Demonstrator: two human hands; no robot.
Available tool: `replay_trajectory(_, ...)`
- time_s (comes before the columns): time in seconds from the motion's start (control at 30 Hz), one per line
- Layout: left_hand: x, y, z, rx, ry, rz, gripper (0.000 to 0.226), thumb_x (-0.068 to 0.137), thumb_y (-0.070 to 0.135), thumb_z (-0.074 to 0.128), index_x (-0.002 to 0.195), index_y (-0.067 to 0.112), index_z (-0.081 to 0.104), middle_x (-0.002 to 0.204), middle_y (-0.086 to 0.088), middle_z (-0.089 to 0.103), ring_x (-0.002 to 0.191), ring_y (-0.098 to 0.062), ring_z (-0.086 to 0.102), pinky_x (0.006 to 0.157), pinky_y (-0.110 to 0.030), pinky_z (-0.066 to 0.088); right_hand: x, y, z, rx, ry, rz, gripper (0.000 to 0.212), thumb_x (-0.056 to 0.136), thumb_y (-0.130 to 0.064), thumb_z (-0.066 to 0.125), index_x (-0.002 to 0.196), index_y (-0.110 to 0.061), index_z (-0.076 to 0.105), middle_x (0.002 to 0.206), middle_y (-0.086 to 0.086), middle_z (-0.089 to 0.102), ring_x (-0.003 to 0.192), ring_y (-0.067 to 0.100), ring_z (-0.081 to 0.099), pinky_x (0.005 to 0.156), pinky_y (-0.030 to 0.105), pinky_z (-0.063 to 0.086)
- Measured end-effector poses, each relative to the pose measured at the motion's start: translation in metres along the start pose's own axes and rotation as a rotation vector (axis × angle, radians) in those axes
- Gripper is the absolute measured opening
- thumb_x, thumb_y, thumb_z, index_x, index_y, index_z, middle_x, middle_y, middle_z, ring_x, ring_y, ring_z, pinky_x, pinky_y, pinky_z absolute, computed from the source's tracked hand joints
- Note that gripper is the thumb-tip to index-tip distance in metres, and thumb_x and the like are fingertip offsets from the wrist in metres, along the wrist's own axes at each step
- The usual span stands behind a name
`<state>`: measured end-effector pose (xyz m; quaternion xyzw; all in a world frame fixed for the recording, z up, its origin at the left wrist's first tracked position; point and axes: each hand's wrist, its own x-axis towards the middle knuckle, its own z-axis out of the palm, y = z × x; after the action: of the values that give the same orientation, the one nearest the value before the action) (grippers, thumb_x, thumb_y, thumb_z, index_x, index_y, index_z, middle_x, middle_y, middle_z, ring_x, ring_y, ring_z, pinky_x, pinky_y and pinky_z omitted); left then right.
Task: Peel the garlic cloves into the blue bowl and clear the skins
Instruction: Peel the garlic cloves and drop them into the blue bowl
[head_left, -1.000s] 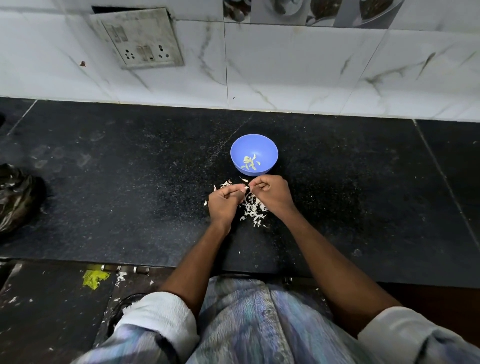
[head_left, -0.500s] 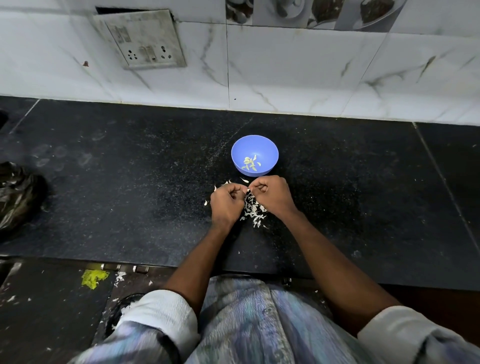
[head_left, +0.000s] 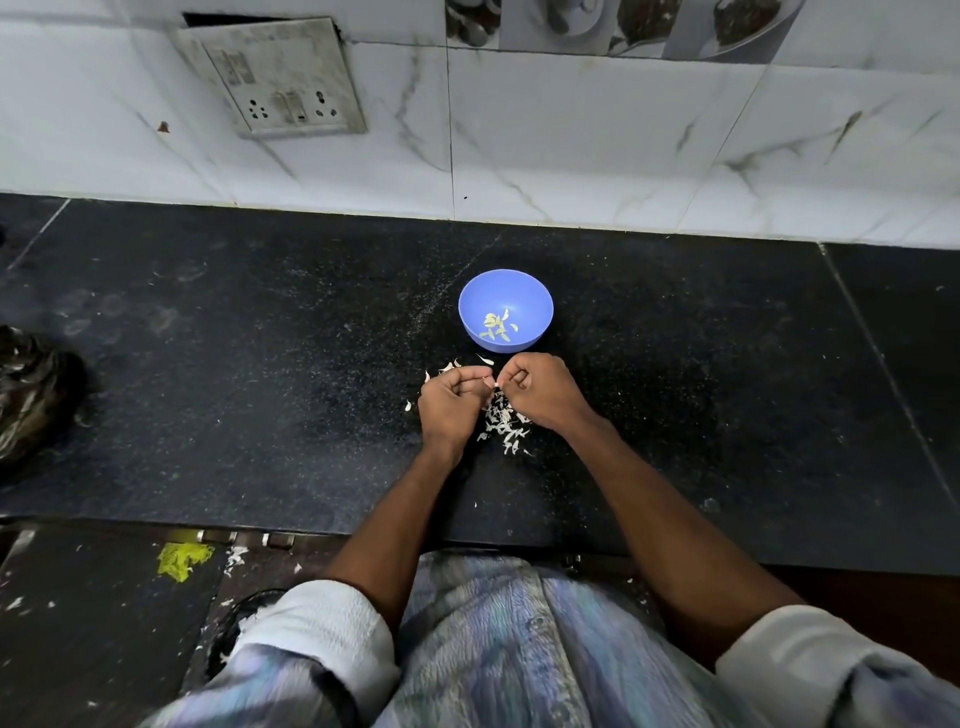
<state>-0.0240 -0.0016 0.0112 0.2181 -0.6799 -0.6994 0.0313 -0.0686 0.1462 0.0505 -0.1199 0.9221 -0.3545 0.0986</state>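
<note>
A blue bowl (head_left: 535, 301) stands on the black counter with several pale peeled cloves (head_left: 497, 327) in its bottom. Just in front of it, my left hand (head_left: 452, 405) and my right hand (head_left: 543, 392) meet fingertip to fingertip, both with fingers curled. Between them they pinch a small garlic clove (head_left: 492, 382), mostly hidden by the fingers. A pile of white garlic skins (head_left: 504, 423) lies on the counter under and between the hands, with a few loose flakes to the left of the left hand.
The black stone counter (head_left: 260, 389) ends at a white tiled wall with a socket plate (head_left: 275, 78). A dark crumpled bag (head_left: 31, 395) lies at the far left edge. Below the counter's front edge, the floor holds a yellow scrap (head_left: 182, 558) and scattered skins.
Both hands have stayed in front of the bowl, working at the clove; the fingertips have shifted only slightly.
</note>
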Motion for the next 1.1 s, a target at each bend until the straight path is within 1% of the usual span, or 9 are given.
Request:
replay_trajectory(0.17,0.000,0.000,0.002,-0.083,0.009,-0.020,0.017,0.090,-0.004,0.077,0.106,0.000,0.080,0.091,-0.017,0.080,0.074,-0.013,0.072,0.076,-0.025,0.062,0.002,0.001,0.001,-0.031,-0.045,0.011,0.011,0.088,-0.011,0.064,0.086,-0.019,0.071,0.073,-0.012,0.067,0.071,0.007,0.064,0.074,0.034,0.058)
replay_trajectory(0.33,0.001,-0.003,0.000,-0.143,-0.015,-0.060,0.021,0.091,-0.007,0.075,0.111,-0.003,0.078,0.090,-0.018,0.079,0.071,-0.012,0.071,0.072,-0.021,0.060,0.002,0.007,0.007,-0.023,-0.079,-0.013,0.013,0.091,-0.009,0.058,0.093,-0.017,0.068,0.080,-0.010,0.066,0.078,0.013,0.063,0.080,0.039,0.057)
replay_trajectory(0.43,-0.001,-0.002,-0.001,-0.200,-0.047,-0.077,0.024,0.093,-0.008,0.072,0.116,-0.004,0.076,0.096,-0.019,0.078,0.076,-0.012,0.072,0.079,-0.023,0.062,0.001,0.007,0.012,0.012,-0.093,-0.011,0.012,0.095,-0.012,0.056,0.095,-0.019,0.065,0.079,-0.012,0.062,0.077,0.012,0.059,0.078,0.039,0.054)
replay_trajectory(0.53,-0.001,0.002,-0.002,-0.342,-0.069,-0.176,0.026,0.094,-0.009,0.069,0.119,-0.004,0.073,0.101,-0.016,0.078,0.085,-0.015,0.075,0.087,-0.025,0.063,0.000,0.008,0.015,0.115,-0.100,0.036,0.012,0.097,-0.016,0.058,0.092,-0.025,0.064,0.079,-0.007,0.066,0.072,0.009,0.061,0.075,0.038,0.054)
replay_trajectory(0.6,-0.001,0.003,-0.004,-0.409,-0.088,-0.242,0.026,0.095,-0.009,0.067,0.120,-0.003,0.073,0.099,-0.012,0.079,0.087,-0.014,0.076,0.084,-0.022,0.062,0.000,0.009,0.014,0.151,-0.089,0.043,0.013,0.096,-0.017,0.059,0.090,-0.027,0.065,0.079,-0.005,0.068,0.072,0.010,0.063,0.073,0.038,0.055)
replay_trajectory(0.67,-0.001,0.003,-0.006,-0.452,-0.101,-0.287,0.026,0.095,-0.009,0.067,0.119,-0.002,0.073,0.099,-0.011,0.080,0.089,-0.015,0.077,0.081,-0.021,0.062,-0.002,0.009,0.013,0.169,-0.073,0.029,0.015,0.093,-0.013,0.060,0.089,-0.025,0.068,0.080,-0.004,0.070,0.070,0.008,0.062,0.071,0.034,0.055)
replay_trajectory(0.8,-0.001,0.002,-0.008,-0.452,-0.100,-0.314,0.023,0.095,-0.006,0.069,0.115,0.002,0.076,0.103,-0.012,0.080,0.090,-0.016,0.078,0.082,-0.021,0.062,-0.006,0.005,0.010,0.179,-0.061,-0.002,0.015,0.089,-0.009,0.061,0.088,-0.022,0.070,0.078,-0.004,0.071,0.064,0.002,0.060,0.064,0.023,0.052)
replay_trajectory(0.97,-0.001,0.003,-0.007,-0.443,-0.115,-0.316,0.024,0.094,-0.008,0.069,0.115,0.002,0.076,0.107,-0.012,0.080,0.095,-0.014,0.077,0.088,-0.022,0.061,-0.003,0.008,0.012,0.135,-0.060,-0.028,0.009,0.095,-0.012,0.063,0.093,-0.017,0.070,0.081,-0.007,0.071,0.070,0.003,0.061,0.074,0.031,0.055)
replay_trajectory(1.1,-0.003,0.003,-0.007,-0.476,-0.103,-0.350,0.023,0.094,-0.011,0.066,0.110,0.003,0.076,0.104,-0.010,0.080,0.092,-0.012,0.077,0.083,-0.019,0.061,-0.004,0.007,0.014,0.112,-0.078,-0.030,0.008,0.097,-0.014,0.061,0.097,-0.016,0.068,0.084,-0.009,0.069,0.073,0.003,0.060,0.076,0.030,0.054)
